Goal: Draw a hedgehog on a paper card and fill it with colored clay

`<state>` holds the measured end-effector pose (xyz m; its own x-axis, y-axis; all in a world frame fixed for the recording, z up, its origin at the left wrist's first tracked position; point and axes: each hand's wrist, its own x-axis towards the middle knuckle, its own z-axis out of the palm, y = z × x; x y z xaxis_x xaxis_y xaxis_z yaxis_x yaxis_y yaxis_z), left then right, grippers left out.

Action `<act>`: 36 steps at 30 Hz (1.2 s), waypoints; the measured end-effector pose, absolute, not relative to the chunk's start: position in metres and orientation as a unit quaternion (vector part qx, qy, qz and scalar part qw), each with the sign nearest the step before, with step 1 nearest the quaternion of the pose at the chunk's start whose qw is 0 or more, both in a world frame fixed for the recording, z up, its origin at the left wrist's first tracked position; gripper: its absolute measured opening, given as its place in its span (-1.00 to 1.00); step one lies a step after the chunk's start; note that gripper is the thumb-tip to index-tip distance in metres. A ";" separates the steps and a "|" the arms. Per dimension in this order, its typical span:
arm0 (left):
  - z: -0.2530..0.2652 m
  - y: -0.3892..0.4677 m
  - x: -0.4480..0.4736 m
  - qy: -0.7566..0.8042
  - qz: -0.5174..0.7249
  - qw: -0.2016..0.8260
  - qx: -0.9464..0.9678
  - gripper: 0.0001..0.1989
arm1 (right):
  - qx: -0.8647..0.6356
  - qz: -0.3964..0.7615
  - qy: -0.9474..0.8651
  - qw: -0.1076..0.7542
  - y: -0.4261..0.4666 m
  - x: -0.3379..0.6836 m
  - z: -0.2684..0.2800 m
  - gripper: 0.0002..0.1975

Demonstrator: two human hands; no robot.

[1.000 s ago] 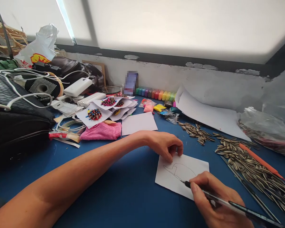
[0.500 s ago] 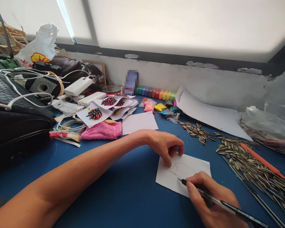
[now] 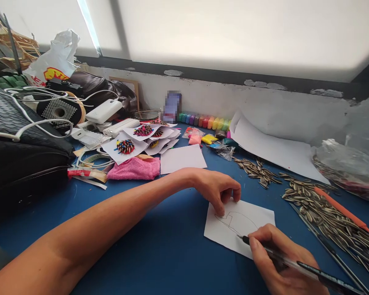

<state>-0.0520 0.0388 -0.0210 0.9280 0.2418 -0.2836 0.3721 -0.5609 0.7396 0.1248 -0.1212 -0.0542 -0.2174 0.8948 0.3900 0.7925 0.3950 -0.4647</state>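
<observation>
A small white sheet of paper (image 3: 223, 232) lies on the blue table and bears a thin outline drawing, a rounded shape with a pointed end at the left. My left hand (image 3: 215, 189) rests on its top edge, thumb and bent fingers apart, pressing the sheet down. In my right hand (image 3: 279, 258) is a black-and-clear gel pen (image 3: 289, 262), gripped between thumb and fingers. The pen's tip touches or hovers just over the lower line of the drawing; I cannot tell which. My right hand covers the sheet's lower right corner.
Striped sunflower seeds (image 3: 326, 221) lie in piles at the right, with an orange tool (image 3: 344, 209) and a thin rod (image 3: 329, 250). Behind are large white sheets (image 3: 270, 143) and coloured clay (image 3: 209, 121). Seed-decorated cards (image 3: 126, 147), a pink cloth (image 3: 133, 168) and a black bag (image 3: 24, 164) stand left.
The pen tip has moved a little right and down along the drawing's lower line, which reaches further right. My left hand stays on the paper; the whole view has shifted slightly.
</observation>
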 end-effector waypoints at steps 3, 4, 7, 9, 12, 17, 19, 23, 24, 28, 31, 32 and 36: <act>-0.021 0.039 -0.052 0.174 -0.074 0.434 0.881 -0.57 | -0.570 0.096 -0.756 0.307 -0.122 0.125 -0.054 -0.74; -0.021 0.039 -0.052 0.174 -0.074 0.434 0.881 -0.56 | -0.570 0.099 -0.756 0.305 -0.123 0.125 -0.053 -0.74; -0.021 0.039 -0.052 0.174 -0.072 0.436 0.880 -0.57 | -0.549 0.098 -0.773 0.304 -0.122 0.127 -0.053 -0.76; -0.021 0.039 -0.052 0.174 -0.072 0.436 0.880 -0.57 | -0.542 0.094 -0.776 0.309 -0.121 0.128 -0.054 -0.78; -0.020 0.038 -0.052 0.175 -0.072 0.433 0.881 -0.57 | -0.537 0.094 -0.777 0.315 -0.121 0.126 -0.054 -0.80; -0.020 0.038 -0.052 0.177 -0.075 0.440 0.877 -0.56 | -0.539 0.102 -0.773 0.319 -0.122 0.126 -0.054 -0.79; -0.020 0.038 -0.052 0.176 -0.073 0.440 0.878 -0.56 | -0.538 0.109 -0.775 0.312 -0.122 0.125 -0.054 -0.78; -0.020 0.039 -0.053 0.172 -0.070 0.437 0.880 -0.57 | -0.567 0.129 -0.747 0.322 -0.124 0.121 -0.052 -0.76; -0.020 0.039 -0.053 0.172 -0.070 0.439 0.879 -0.57 | -0.573 0.135 -0.740 0.325 -0.125 0.120 -0.052 -0.75; -0.021 0.039 -0.053 0.170 -0.069 0.441 0.878 -0.57 | -0.586 0.146 -0.722 0.337 -0.127 0.116 -0.051 -0.75; -0.021 0.039 -0.053 0.169 -0.069 0.438 0.880 -0.57 | -0.597 0.139 -0.716 0.334 -0.127 0.116 -0.051 -0.75; -0.021 0.039 -0.053 0.169 -0.070 0.439 0.880 -0.57 | -0.600 0.135 -0.715 0.331 -0.126 0.117 -0.052 -0.75; -0.021 0.039 -0.053 0.172 -0.072 0.439 0.879 -0.57 | -0.601 0.125 -0.716 0.331 -0.126 0.117 -0.052 -0.75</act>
